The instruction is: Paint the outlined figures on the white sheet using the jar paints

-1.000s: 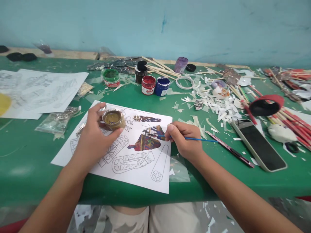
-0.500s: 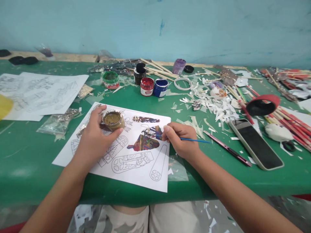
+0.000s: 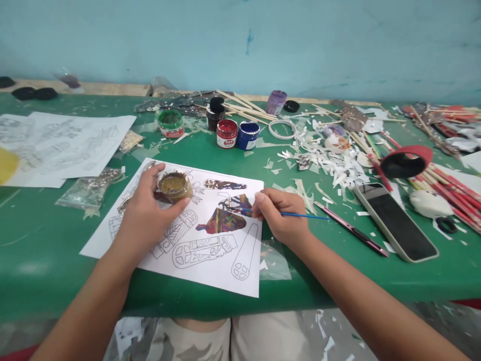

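My left hand (image 3: 148, 205) is closed around an open jar of brownish-gold paint (image 3: 175, 186), held over the left part of a white paper sheet (image 3: 221, 281). Line drawings cover the sheet, several of them left as outlines. Painted shapes in dark red, blue and gold (image 3: 221, 221) lie right of the jar. My right hand (image 3: 283, 213) pinches a thin blue paintbrush (image 3: 302, 215), its handle pointing right. The brush tip reaches over the partly painted shape (image 3: 238, 203) at the upper right of the sheet; whether it touches the paper I cannot tell.
Behind the sheet stand open jars of green (image 3: 171, 124), red (image 3: 227, 134) and blue paint (image 3: 248, 135). A pink utility knife (image 3: 351, 229) and a phone (image 3: 396, 221) lie at right, near paper scraps (image 3: 338, 165) and red sticks (image 3: 456, 193). Printed sheets (image 3: 86, 145) are at left.
The brush has shifted very slightly to the right with my right hand. My left hand and the jar stay nearly where they were.
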Demonstrator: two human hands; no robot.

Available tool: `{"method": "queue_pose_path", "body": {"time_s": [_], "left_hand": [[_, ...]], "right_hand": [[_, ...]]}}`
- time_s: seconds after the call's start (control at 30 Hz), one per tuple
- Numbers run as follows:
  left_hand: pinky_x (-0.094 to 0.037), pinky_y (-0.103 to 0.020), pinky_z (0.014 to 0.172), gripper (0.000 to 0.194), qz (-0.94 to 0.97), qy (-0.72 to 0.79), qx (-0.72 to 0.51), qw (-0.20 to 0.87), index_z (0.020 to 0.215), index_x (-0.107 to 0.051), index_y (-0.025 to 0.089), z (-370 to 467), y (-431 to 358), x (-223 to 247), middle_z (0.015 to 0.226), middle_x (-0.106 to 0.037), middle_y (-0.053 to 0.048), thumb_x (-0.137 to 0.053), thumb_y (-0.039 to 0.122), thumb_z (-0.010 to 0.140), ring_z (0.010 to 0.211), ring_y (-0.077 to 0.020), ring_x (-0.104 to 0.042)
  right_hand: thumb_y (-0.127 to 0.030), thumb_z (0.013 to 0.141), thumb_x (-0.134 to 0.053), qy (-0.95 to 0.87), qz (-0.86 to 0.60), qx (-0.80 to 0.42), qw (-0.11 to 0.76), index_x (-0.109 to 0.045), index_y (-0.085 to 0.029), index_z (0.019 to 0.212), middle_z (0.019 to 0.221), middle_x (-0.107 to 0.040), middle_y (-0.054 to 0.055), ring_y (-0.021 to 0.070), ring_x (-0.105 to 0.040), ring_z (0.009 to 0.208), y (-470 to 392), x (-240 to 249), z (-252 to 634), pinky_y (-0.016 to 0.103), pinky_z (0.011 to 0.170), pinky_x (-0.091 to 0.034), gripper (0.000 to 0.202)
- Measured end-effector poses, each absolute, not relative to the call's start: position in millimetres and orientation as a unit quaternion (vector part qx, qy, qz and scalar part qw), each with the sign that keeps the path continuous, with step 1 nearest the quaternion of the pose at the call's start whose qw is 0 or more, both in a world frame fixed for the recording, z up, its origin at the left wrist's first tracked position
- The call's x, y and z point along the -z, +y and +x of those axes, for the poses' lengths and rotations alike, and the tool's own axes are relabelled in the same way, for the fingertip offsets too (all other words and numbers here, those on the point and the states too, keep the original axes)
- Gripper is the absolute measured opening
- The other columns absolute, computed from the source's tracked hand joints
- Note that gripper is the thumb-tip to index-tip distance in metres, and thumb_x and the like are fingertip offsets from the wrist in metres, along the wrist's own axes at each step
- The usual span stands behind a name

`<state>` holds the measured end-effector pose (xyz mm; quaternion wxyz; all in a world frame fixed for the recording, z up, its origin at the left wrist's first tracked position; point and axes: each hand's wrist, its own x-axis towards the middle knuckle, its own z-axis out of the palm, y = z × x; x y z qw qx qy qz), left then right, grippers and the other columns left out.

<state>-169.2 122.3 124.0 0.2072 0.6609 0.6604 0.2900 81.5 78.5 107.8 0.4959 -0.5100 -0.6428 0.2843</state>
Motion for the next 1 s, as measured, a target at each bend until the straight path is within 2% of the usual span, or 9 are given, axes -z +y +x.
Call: {"method": "queue_pose_path", "body": {"time_s": [0.2, 0.57, 0.8, 1.0], "left_hand": [[-0.054, -0.048, 0.097, 0.073, 0.667, 0.658, -0.294, 0.189, 0.137, -0.049, 0.027, -167.5, 122.5, -125.2, 0.125, -0.064, -0.006, -0.074, 0.039, 0.070, 0.111, -0.0321, -0.064], [-0.053, -0.059, 0.100, 0.071, 0.669, 0.651, -0.299, 0.197, 0.136, -0.048, 0.031, -169.7, 123.2, -122.2, 0.132, -0.061, -0.007, -0.074, 0.041, 0.071, 0.118, -0.0386, -0.061], [-0.051, -0.059, 0.103, 0.072, 0.672, 0.655, -0.287, 0.193, 0.138, -0.047, 0.031, -169.8, 122.4, -124.6, 0.135, -0.059, -0.007, -0.072, 0.043, 0.072, 0.122, -0.0393, -0.059], [-0.053, -0.058, 0.101, 0.070, 0.674, 0.656, -0.286, 0.185, 0.139, -0.048, 0.028, -167.3, 122.1, -124.0, 0.134, -0.060, -0.008, -0.072, 0.039, 0.074, 0.118, -0.0386, -0.062]], "right_hand": [[-0.034, 0.091, -0.052, -0.643, -0.515, -0.284, 0.490, -0.057, -0.021, 0.054, 0.050, -0.060, -0.001, 0.0090, -0.053, 0.045, 78.7, -108.5, 81.7, 0.024, 0.047, -0.040, 0.040], [-0.032, 0.091, -0.052, -0.662, -0.515, -0.265, 0.476, -0.056, -0.020, 0.053, 0.048, -0.057, -0.002, 0.0086, -0.051, 0.045, 78.1, -107.8, 82.5, 0.023, 0.047, -0.037, 0.040], [-0.031, 0.091, -0.052, -0.668, -0.508, -0.260, 0.478, -0.056, -0.020, 0.054, 0.049, -0.057, -0.002, 0.0089, -0.051, 0.046, 77.6, -107.1, 82.4, 0.023, 0.047, -0.037, 0.039], [-0.028, 0.090, -0.054, -0.647, -0.486, -0.266, 0.524, -0.052, -0.019, 0.052, 0.048, -0.053, -0.003, 0.0078, -0.048, 0.045, 77.5, -108.0, 82.2, 0.022, 0.046, -0.036, 0.039]]}}
